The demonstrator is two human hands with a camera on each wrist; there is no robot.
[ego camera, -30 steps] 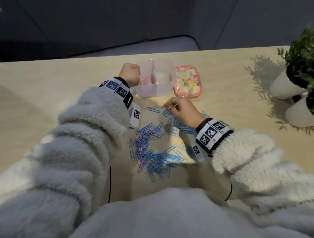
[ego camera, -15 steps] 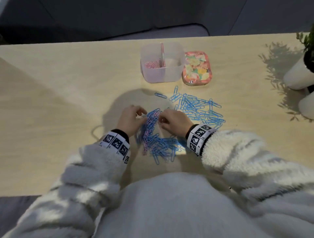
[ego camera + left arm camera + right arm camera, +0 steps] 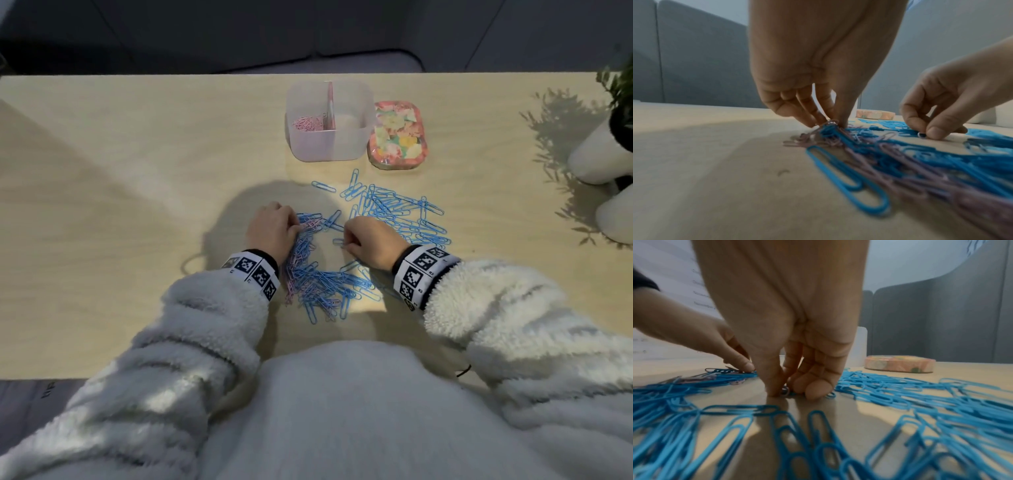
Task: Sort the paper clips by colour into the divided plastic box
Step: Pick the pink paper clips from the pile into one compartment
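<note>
One divided plastic box (image 3: 329, 123) is sitting on the desk (image 3: 137, 164) at twelve o'clock from the hands; it has two compartments, and a small heap of pink paper clips (image 3: 306, 124) is lying in the left one, too tangled to count. The right compartment's contents cannot be told. One floral-patterned lid (image 3: 397, 134) is lying just beside the box at its three o'clock. Two white plant pots (image 3: 597, 161) are standing at the desk's right edge.

Blue paper clips (image 3: 397, 212) are spreading in a loose scatter too dense to count, running from one o'clock of the right hand round to a mixed pile (image 3: 308, 274) of blue and pink clips between the wrists.

The left hand (image 3: 274, 230) is bending down on the pile's upper end, its grip pinching a bunch of pink and blue clips (image 3: 828, 125) against the desk. The right hand (image 3: 371, 241) is curling over, its grip pinching a single blue clip (image 3: 785, 391) between thumb and forefinger on the desk.

Each wrist is wearing one band (image 3: 423, 270) printed with black-and-white square codes; no readable writing is showing.
</note>
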